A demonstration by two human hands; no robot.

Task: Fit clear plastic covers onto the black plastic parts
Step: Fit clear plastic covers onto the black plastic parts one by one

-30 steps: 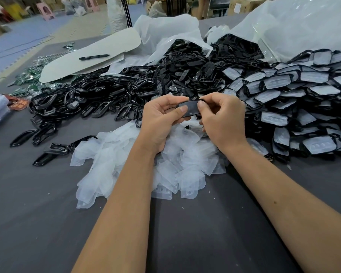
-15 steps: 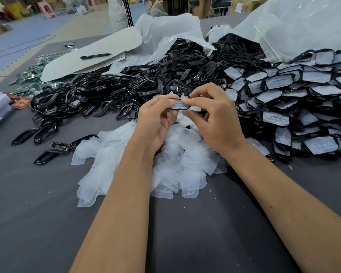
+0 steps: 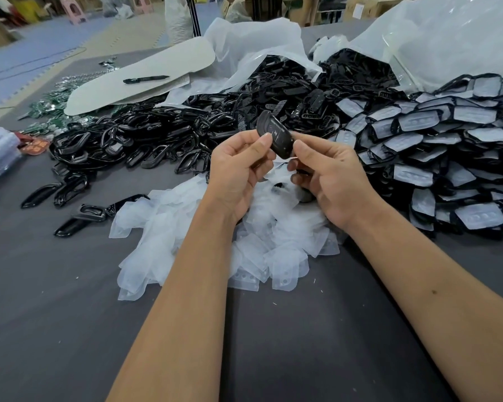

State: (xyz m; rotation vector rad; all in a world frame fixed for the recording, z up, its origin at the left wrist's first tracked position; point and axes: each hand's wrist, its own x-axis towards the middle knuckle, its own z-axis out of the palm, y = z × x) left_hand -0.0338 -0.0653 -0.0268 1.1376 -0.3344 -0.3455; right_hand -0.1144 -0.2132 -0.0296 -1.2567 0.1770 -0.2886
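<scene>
Head-camera view: over a heap of clear plastic covers (image 3: 215, 245), the left hand (image 3: 238, 169) and right hand (image 3: 328, 175) each pinch an edge of a black plastic part (image 3: 276, 134), seemingly light, stiff and glossy, best held by its rims.

Clear covers (image 3: 215, 242) lie before bare parts (image 3: 157, 140), covered parts (image 3: 433, 146) right.
</scene>
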